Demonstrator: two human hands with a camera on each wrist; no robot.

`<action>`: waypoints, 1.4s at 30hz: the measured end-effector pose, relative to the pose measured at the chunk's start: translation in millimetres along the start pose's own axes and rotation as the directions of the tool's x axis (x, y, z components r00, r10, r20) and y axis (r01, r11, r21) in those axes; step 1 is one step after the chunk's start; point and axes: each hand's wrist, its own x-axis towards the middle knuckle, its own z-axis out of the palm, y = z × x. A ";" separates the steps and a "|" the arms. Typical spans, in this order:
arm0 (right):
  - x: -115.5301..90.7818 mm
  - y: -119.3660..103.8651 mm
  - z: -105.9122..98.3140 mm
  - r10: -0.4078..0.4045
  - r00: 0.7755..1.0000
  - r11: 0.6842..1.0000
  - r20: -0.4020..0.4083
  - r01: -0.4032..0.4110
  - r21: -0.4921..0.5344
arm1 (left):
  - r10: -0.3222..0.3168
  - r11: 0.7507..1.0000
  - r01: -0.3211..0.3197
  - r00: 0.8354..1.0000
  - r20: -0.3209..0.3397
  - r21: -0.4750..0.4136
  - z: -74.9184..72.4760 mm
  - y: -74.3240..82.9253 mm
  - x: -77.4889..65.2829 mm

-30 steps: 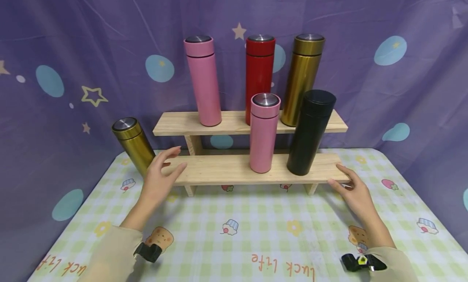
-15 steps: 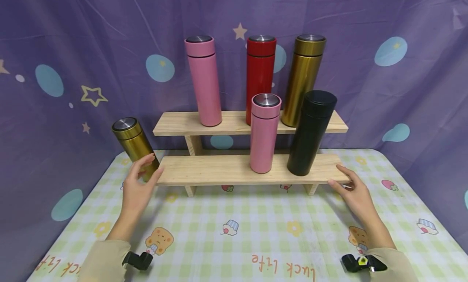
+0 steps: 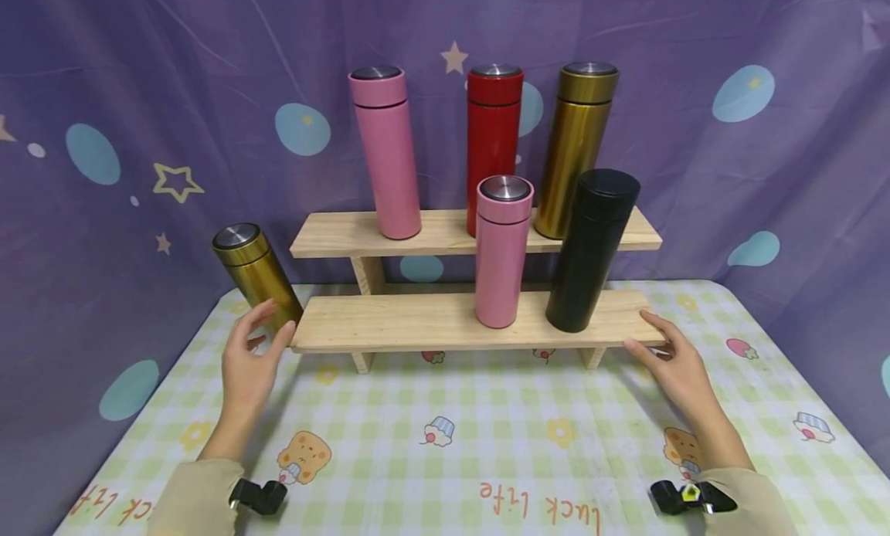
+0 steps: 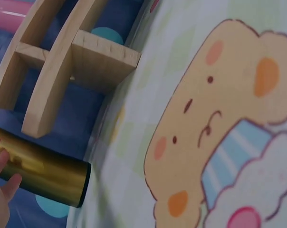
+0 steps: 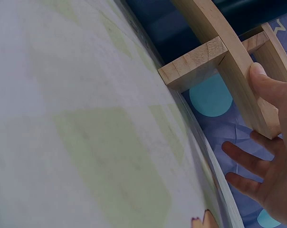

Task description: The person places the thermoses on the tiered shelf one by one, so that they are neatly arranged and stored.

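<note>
In the head view, a gold thermos bottle (image 3: pixel 260 277) stands left of a two-tier wooden shelf (image 3: pixel 389 320). My left hand (image 3: pixel 246 366) is in front of this bottle's lower part, fingers loosely bent and spread from the thumb. The thumb tip lies by the lower board's left end; contact is not clear. In the left wrist view, the fingers (image 4: pixel 2 164) overlap the gold bottle (image 4: pixel 48 171). At the other end, my right hand (image 3: pixel 674 370) grips the lower board's right corner. The right wrist view has its thumb (image 5: pixel 263 83) pressed on the board (image 5: pixel 243 90).
A short pink bottle (image 3: pixel 499 266) and a black bottle (image 3: pixel 587 258) stand on the lower board. Along the upper board (image 3: pixel 445 242) are tall pink (image 3: pixel 389 165), red (image 3: pixel 492 134) and gold (image 3: pixel 573 157) bottles. A checked cloth (image 3: pixel 501 420) covers the table; a purple curtain (image 3: pixel 208 72) hangs behind.
My left hand has moved left and slightly down, from over the lower board's left end to in front of the gold bottle. The right hand and bottles have stayed put.
</note>
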 end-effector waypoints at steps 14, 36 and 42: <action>0.4 0.7 -0.3 -0.012 1.000 1.000 -0.014 0.012 0.001 | -0.113 0.993 0.111 0.990 -0.084 -0.027 -8.0 -16.2 6.3; 0.5 1.2 1.4 -0.033 0.999 0.999 -0.040 0.034 0.007 | -0.284 0.948 0.281 0.959 0.004 -0.148 -4.4 -32.5 35.1; -0.1 0.7 1.3 -0.030 0.999 1.000 -0.035 0.030 0.007 | -0.303 0.945 0.309 0.951 0.062 -0.113 -4.0 -31.4 41.6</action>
